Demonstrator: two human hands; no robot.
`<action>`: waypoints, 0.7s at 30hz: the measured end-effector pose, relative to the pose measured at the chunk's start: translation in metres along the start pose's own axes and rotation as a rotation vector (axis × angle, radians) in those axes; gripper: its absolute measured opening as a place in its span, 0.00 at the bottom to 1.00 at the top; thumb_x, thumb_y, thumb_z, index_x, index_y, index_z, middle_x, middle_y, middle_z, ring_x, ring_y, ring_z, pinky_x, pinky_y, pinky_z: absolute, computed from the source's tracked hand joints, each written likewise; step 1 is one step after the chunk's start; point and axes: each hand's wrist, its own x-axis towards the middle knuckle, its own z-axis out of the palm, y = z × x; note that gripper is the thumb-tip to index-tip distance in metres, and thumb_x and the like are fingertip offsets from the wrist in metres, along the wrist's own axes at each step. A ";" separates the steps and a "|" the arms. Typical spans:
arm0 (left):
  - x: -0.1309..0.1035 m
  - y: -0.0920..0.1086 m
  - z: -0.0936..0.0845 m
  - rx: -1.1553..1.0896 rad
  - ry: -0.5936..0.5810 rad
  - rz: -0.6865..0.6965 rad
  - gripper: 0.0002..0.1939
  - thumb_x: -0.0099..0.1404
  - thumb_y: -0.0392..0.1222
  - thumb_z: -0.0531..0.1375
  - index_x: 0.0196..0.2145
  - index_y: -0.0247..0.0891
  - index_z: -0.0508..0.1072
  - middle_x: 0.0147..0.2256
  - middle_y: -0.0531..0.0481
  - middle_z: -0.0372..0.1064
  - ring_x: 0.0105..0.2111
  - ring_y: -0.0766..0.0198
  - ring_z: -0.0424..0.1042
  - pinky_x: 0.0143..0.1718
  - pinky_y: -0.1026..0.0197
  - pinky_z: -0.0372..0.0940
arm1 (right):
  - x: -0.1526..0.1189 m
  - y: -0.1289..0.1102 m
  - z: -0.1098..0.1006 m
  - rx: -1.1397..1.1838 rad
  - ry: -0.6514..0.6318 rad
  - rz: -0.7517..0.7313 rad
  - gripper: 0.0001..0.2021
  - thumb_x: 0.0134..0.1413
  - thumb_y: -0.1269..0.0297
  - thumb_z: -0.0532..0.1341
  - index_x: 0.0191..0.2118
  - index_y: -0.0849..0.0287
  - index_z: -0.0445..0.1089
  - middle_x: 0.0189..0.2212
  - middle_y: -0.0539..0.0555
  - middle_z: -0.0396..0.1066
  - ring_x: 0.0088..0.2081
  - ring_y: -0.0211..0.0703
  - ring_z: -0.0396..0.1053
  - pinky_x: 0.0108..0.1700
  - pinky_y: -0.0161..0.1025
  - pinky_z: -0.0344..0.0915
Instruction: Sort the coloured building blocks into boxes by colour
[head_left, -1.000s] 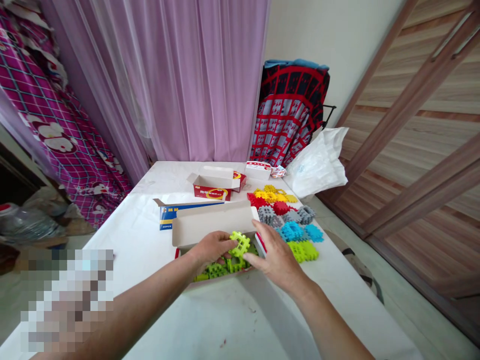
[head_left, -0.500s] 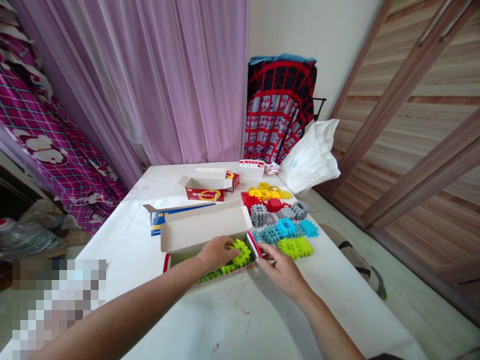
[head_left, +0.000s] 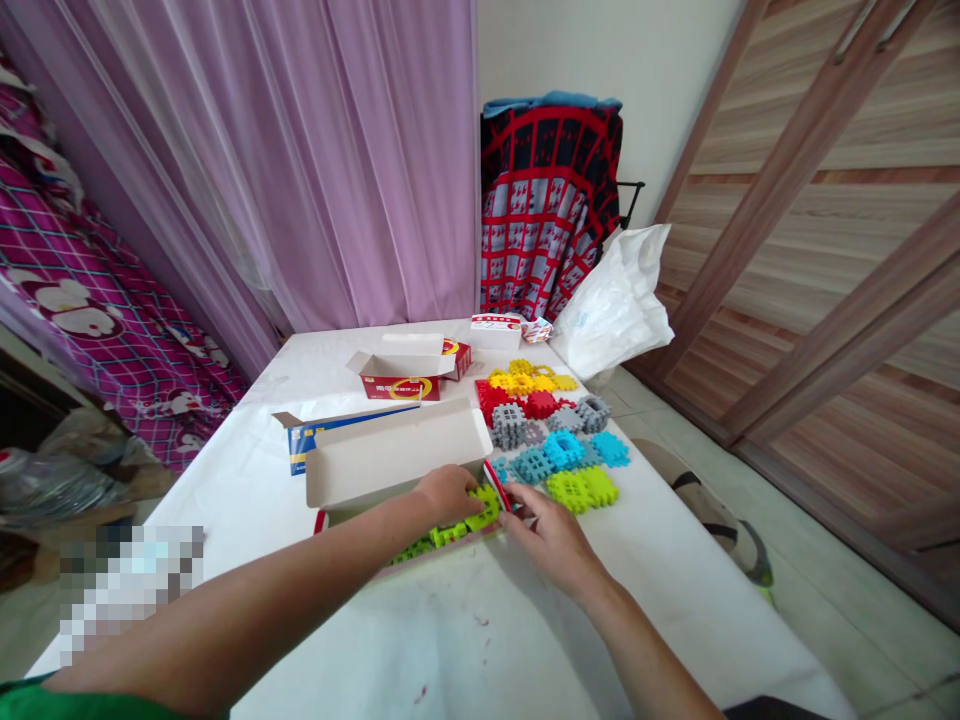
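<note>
An open carton [head_left: 401, 455] with its white lid raised stands on the table before me. Inside it lie several lime-green notched building blocks [head_left: 448, 536]. My left hand [head_left: 448, 495] reaches into the carton's right part, its fingers closed on a lime-green block [head_left: 484, 510]; the fingertips are partly hidden. At the right end, my right hand [head_left: 551, 535] pinches the carton's red-edged end flap [head_left: 497, 484] between thumb and fingers.
Right of the carton lie lime-green blocks [head_left: 583, 489], then blue [head_left: 564, 451], grey [head_left: 509, 427], red [head_left: 540, 404] and yellow [head_left: 521, 381] ones. Behind it stand a blue box [head_left: 300, 450] and a red box [head_left: 401, 387]. A white bag [head_left: 615, 305] sits at the table's far right corner.
My left hand has lowered the lime-green block deeper into the carton's right end. My right hand keeps its hold on the flap. The whole view has shifted slightly.
</note>
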 end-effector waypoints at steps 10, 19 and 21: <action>-0.007 0.002 0.000 0.175 0.097 0.052 0.13 0.64 0.45 0.56 0.42 0.41 0.77 0.43 0.44 0.76 0.46 0.51 0.74 0.46 0.56 0.65 | -0.001 0.000 -0.001 -0.008 0.003 -0.009 0.17 0.54 0.61 0.57 0.49 0.57 0.70 0.40 0.55 0.75 0.36 0.44 0.73 0.37 0.40 0.70; -0.031 -0.013 0.003 0.367 0.110 0.095 0.15 0.63 0.32 0.54 0.46 0.37 0.73 0.45 0.39 0.74 0.47 0.50 0.73 0.48 0.53 0.65 | -0.002 0.000 -0.002 -0.013 -0.001 -0.013 0.17 0.54 0.61 0.57 0.49 0.57 0.70 0.42 0.56 0.75 0.37 0.45 0.73 0.39 0.41 0.70; -0.037 -0.018 0.003 0.405 0.086 0.096 0.15 0.62 0.31 0.55 0.46 0.37 0.73 0.45 0.39 0.73 0.48 0.51 0.73 0.49 0.53 0.64 | -0.002 0.000 -0.002 -0.019 0.004 -0.011 0.17 0.54 0.60 0.57 0.49 0.57 0.70 0.42 0.56 0.75 0.37 0.45 0.73 0.40 0.41 0.70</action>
